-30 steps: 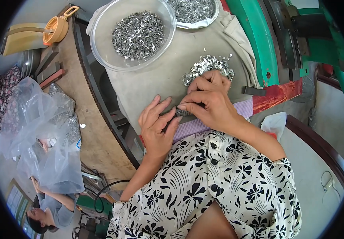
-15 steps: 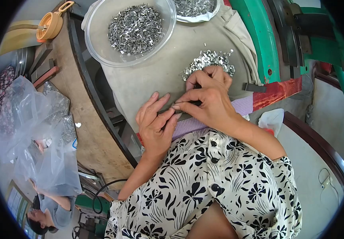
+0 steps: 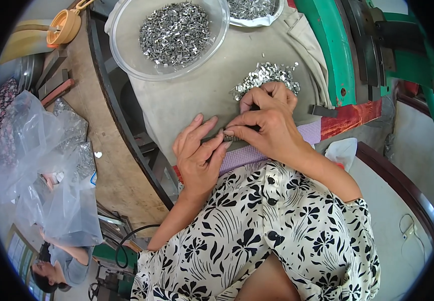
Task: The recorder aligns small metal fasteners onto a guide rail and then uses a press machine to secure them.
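Observation:
My left hand [image 3: 197,156] is closed at thumb and forefinger on a short row of small dark metal pieces [image 3: 232,139]; its other fingers stretch out over the cloth. From the right, my right hand [image 3: 272,123] reaches in, its thumb and forefinger pinched together at the top of that row. What lies between those right fingertips is too small to make out. The right hand's other fingers are curled by a loose pile of small shiny metal pieces [image 3: 264,75], partly covering its near edge. Both hands are over a beige cloth [image 3: 176,100].
A clear plastic bowl [image 3: 119,55] of small metal parts stands at the back left, beside a white-lined dish [image 3: 257,21] of metal pins. Green machinery [image 3: 327,50] borders the right. A dark metal bar [image 3: 322,111] lies near it. At left, another person [image 3: 69,266] is beyond clear plastic bags [image 3: 51,150].
The right thumb and forefinger have lifted slightly off the row, so more of the metal pieces shows. The whole view has shifted a little; the left hand keeps its hold.

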Motion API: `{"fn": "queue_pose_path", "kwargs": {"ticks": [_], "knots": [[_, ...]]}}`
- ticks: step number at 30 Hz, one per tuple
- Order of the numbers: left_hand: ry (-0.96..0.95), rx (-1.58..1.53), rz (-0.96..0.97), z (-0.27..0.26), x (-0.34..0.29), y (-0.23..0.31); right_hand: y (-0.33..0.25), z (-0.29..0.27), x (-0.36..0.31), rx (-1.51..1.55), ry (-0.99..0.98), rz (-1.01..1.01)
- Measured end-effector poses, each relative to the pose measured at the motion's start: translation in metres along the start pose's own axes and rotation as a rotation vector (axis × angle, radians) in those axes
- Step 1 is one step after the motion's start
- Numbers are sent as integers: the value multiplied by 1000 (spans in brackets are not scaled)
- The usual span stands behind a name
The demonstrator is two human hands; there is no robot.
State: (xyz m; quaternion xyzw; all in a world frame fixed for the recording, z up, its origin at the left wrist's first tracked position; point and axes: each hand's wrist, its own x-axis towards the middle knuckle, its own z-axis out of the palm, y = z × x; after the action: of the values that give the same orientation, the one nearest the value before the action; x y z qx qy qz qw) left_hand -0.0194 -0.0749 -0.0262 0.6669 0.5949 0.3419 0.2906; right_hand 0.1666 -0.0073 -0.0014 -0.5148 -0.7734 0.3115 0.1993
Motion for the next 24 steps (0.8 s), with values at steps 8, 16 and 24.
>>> {"fn": "queue_pose_path", "kwargs": {"ticks": [8, 16, 24], "knots": [[22, 1, 4, 2, 0, -1, 1, -2, 0, -11, 3, -5], [5, 19, -4, 1, 1, 1, 0, -7, 0, -4, -20, 12], [-3, 18, -3, 1, 0, -1, -1, -11, -1, -29, -15, 8]]}}
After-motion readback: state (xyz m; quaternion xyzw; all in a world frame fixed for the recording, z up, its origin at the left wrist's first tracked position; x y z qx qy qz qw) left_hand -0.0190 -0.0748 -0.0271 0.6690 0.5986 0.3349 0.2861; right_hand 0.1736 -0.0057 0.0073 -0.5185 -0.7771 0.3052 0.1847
